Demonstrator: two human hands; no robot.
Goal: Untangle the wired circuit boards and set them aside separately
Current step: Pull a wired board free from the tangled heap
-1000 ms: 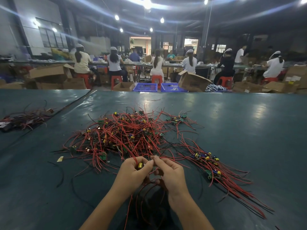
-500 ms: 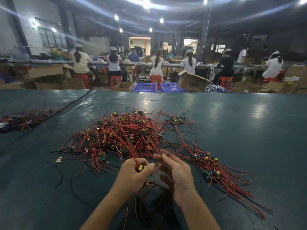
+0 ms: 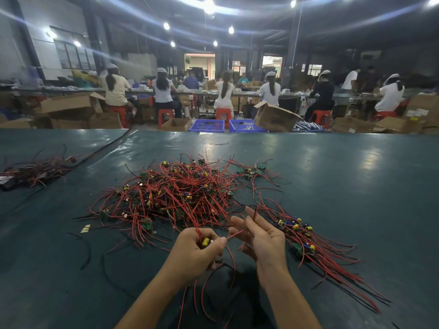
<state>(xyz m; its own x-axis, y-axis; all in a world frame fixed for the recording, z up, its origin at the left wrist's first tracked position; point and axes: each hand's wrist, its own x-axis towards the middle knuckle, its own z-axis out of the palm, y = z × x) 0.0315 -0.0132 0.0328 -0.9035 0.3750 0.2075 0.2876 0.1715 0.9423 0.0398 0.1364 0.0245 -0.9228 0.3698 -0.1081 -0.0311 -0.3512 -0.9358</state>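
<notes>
At the near edge of the table [image 3: 356, 191], midway along: left grip [image 3: 197, 252] — fingers curled tight round one circuit board [image 3: 205, 242], its yellow capacitor showing, red leads trailing down toward the edge. Right grip [image 3: 266, 241], just beside it — fingers mostly straight and raised, a red wire [image 3: 234, 233] pinched and running across to the left grip. Tangled pile [image 3: 175, 193] of wired boards at table centre, just beyond both. Separated bundle [image 3: 301, 241], right of the right grip, wires fanning toward the near right corner. Small cluster [image 3: 251, 171] behind the pile. Further heap [image 3: 35, 170] at the left edge.
</notes>
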